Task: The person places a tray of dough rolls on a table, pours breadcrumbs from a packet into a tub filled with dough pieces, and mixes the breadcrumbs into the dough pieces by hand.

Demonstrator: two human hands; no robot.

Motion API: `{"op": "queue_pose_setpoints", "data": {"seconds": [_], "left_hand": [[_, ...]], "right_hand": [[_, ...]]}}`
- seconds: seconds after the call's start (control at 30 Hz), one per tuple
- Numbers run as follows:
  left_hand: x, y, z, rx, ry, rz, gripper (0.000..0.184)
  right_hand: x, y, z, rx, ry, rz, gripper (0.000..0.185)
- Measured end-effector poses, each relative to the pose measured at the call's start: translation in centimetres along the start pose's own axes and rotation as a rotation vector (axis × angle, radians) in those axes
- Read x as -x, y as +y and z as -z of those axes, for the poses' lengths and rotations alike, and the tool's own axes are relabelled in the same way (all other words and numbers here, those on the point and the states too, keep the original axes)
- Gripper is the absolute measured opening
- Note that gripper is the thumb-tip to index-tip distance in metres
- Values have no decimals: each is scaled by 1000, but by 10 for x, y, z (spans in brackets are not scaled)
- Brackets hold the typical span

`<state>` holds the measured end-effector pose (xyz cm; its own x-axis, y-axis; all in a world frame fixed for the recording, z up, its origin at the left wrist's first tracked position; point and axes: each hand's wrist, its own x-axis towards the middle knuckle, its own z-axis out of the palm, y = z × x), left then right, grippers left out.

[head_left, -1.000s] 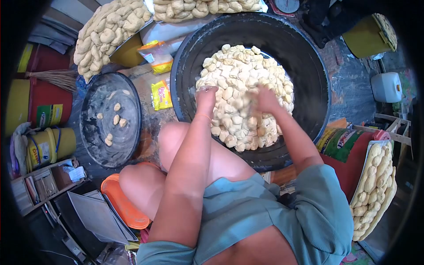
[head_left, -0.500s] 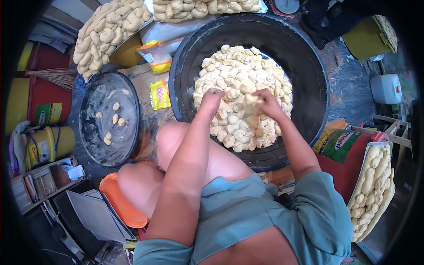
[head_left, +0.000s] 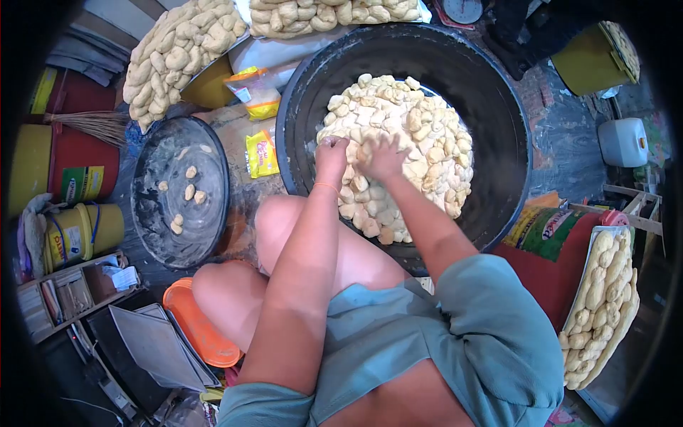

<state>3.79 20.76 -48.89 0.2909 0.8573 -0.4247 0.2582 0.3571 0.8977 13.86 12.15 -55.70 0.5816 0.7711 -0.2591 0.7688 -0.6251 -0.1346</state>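
A large black tub (head_left: 491, 128) holds a broad heap of pale dough pieces (head_left: 434, 164). Over the heap's left side, my left hand (head_left: 331, 156) is closed, its fingers curled in; whatever they hold, if anything, is hidden. My right hand (head_left: 383, 156) lies just to the right of it, palm down with fingers spread, on or just above the dough. It is slightly blurred and I see nothing held in it.
Left of my knees stands a black basin (head_left: 153, 231) with several dough lumps. Yellow packets (head_left: 262, 154) lie between basin and tub. Trays of shaped dough (head_left: 178, 53) rest behind and at right (head_left: 601, 306). A red drum (head_left: 533, 277) stands by my right elbow.
My right hand has moved left toward my left hand and opened; the dough piece it held is no longer in it. My left hand has shifted slightly left and stays closed.
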Motion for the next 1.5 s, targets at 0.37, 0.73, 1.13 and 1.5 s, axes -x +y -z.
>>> {"op": "queue_pose_setpoints", "data": {"seconds": [0.37,0.73,1.13,1.5], "left_hand": [[-6,-10,-1,63,-223,85,33],[11,6,2,24,-531,225,36],[12,6,0,-201,-522,228,35],[4,-9,-1,-302,-479,113,38]], "right_hand": [[23,64,14,-1244,-408,123,32],[0,64,50,-590,375,291,39],[78,80,-25,-631,-248,394,19],[60,53,-10,-151,22,286,63]]}}
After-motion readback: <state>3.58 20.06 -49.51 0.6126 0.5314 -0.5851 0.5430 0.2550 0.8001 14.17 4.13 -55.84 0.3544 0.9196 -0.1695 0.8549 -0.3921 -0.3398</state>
